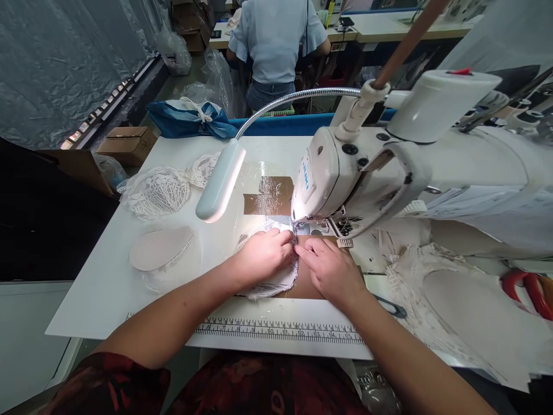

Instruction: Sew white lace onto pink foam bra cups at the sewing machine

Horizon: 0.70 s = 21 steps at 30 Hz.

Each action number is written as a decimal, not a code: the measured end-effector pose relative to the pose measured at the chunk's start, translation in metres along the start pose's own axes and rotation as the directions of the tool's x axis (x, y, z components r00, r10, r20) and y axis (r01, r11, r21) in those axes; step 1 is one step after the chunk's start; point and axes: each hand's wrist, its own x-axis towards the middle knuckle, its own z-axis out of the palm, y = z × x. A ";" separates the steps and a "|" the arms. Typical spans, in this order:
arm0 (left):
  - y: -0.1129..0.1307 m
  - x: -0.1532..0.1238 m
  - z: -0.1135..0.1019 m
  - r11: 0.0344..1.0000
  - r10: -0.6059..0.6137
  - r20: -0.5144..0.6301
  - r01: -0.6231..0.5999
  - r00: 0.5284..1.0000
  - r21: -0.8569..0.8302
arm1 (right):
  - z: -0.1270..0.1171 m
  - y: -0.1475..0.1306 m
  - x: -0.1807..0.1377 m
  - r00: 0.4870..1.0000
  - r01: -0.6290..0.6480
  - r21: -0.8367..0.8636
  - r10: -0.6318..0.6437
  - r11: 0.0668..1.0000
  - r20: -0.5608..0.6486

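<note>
A white lace bra cup [276, 286] lies under the needle area of a white sewing machine [322, 167]. My left hand [265, 256] rests on the cup with its fingers curled and closed on the fabric, close to the presser foot. From the right, my right hand [334, 268] reaches the cup's edge, thumb and forefinger together at the fabric; the exact grip is partly hidden. Brown tape or board [309, 285] covers the tabletop beneath the cup. A lamp [221, 181] on a bendable metal neck hangs over the table to the left of the machine.
Lace cups [156, 193] and a beige cup piece [162, 248] lie at the left. More lace fabric [453, 305] is piled at the right, near thread snips [391, 306] and red-handled scissors [529, 291]. A printed ruler [280, 331] runs along the front edge. A person [276, 46] sits ahead.
</note>
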 end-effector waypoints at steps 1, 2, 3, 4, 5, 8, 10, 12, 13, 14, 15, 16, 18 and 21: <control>0.002 0.000 -0.001 1.000 -0.009 0.002 0.009 1.000 -0.007 | 0.000 0.000 0.000 1.000 -0.007 -0.001 0.007 1.000 -0.003; 0.002 0.000 -0.002 1.000 -0.008 0.002 0.008 1.000 -0.017 | 0.000 0.000 -0.001 1.000 -0.011 -0.001 0.011 1.000 -0.007; 0.003 -0.001 -0.003 1.000 -0.004 0.001 0.004 1.000 -0.029 | 0.000 0.000 -0.001 1.000 -0.015 -0.001 0.015 1.000 -0.012; 0.002 -0.001 -0.004 0.999 0.003 -0.001 -0.003 1.000 -0.038 | 0.000 -0.001 -0.001 1.000 -0.018 -0.003 0.018 1.000 -0.017; 0.001 -0.002 -0.004 0.999 0.010 -0.003 -0.011 1.000 -0.045 | 0.001 -0.001 -0.001 1.000 -0.020 -0.007 0.020 1.000 -0.023; -0.004 -0.002 -0.004 0.998 0.018 -0.012 -0.019 1.000 -0.061 | 0.003 -0.003 0.000 0.999 -0.033 -0.026 0.032 0.999 -0.042; -0.007 -0.002 -0.003 0.997 0.019 -0.027 -0.021 0.999 -0.073 | 0.003 -0.004 0.000 0.998 -0.046 -0.036 0.045 0.998 -0.046; -0.009 -0.002 -0.003 0.996 0.033 -0.037 -0.036 0.999 -0.084 | 0.003 -0.004 0.001 0.998 -0.055 -0.038 0.054 0.998 -0.042; -0.010 -0.003 -0.004 0.995 0.046 -0.035 -0.049 0.998 -0.086 | 0.003 -0.004 0.001 0.998 -0.055 -0.032 0.053 0.998 -0.040; -0.011 -0.003 -0.006 0.994 0.062 -0.029 -0.065 0.998 -0.086 | 0.003 -0.004 0.001 0.998 -0.050 -0.022 0.049 0.999 -0.040; -0.011 -0.003 -0.007 0.993 0.081 -0.020 -0.082 0.997 -0.084 | 0.002 -0.003 0.001 0.998 -0.044 -0.006 0.044 0.999 -0.043; -0.012 -0.003 -0.009 0.991 0.103 -0.004 -0.103 0.995 -0.082 | 0.002 -0.003 0.001 0.998 -0.036 0.013 0.037 0.999 -0.046; -0.014 -0.003 -0.013 0.986 0.143 0.036 -0.139 0.989 -0.087 | 0.001 -0.001 0.000 0.998 -0.021 0.051 0.023 0.999 -0.055; -0.017 -0.003 -0.015 0.978 0.168 0.052 -0.160 0.984 -0.136 | 0.001 0.001 0.000 0.998 -0.008 0.086 0.014 0.996 -0.068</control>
